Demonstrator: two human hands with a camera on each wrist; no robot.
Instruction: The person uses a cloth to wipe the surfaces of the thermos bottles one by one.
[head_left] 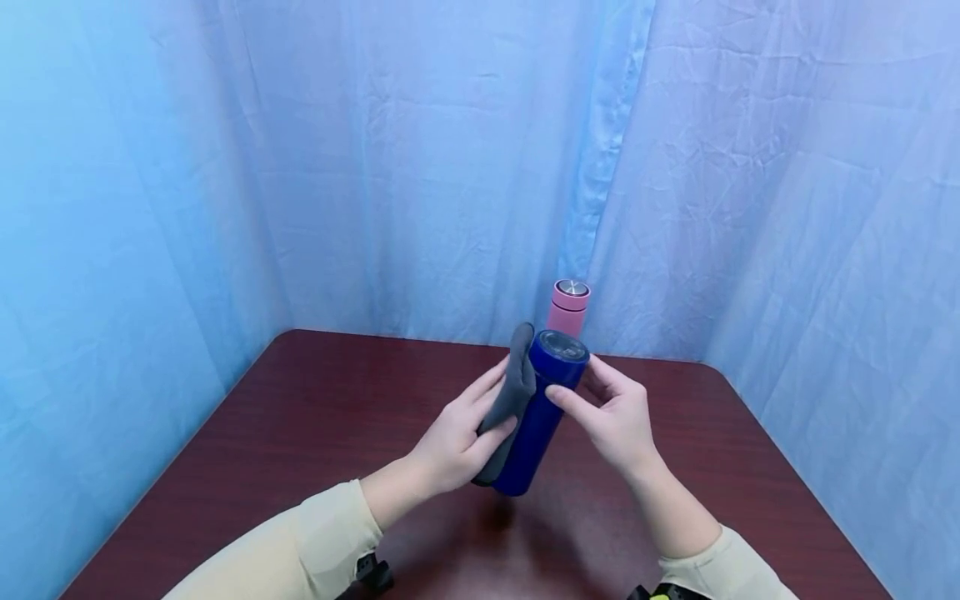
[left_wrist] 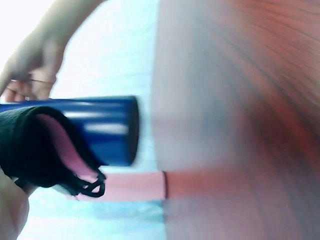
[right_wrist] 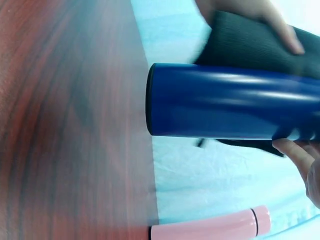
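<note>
My right hand [head_left: 618, 412] grips a dark blue thermos bottle [head_left: 536, 417] near its lid, thumb in front. The bottle is tilted and held above the table, its flat base visible in the right wrist view. In my left hand [head_left: 453, 442] is a dark grey fabric pouch [head_left: 513, 392], held between thumb and fingers along the bottle's left side. The left wrist view shows the open end of the pouch [left_wrist: 30, 150], with pink inside and a small black loop at its edge. Whether pouch and bottle touch I cannot tell.
A pink thermos bottle [head_left: 567, 308] with a silver-topped lid stands upright behind the blue one, partly hidden by it. The dark red wooden table [head_left: 337, 400] has light blue curtains [head_left: 450, 167] at its back and sides.
</note>
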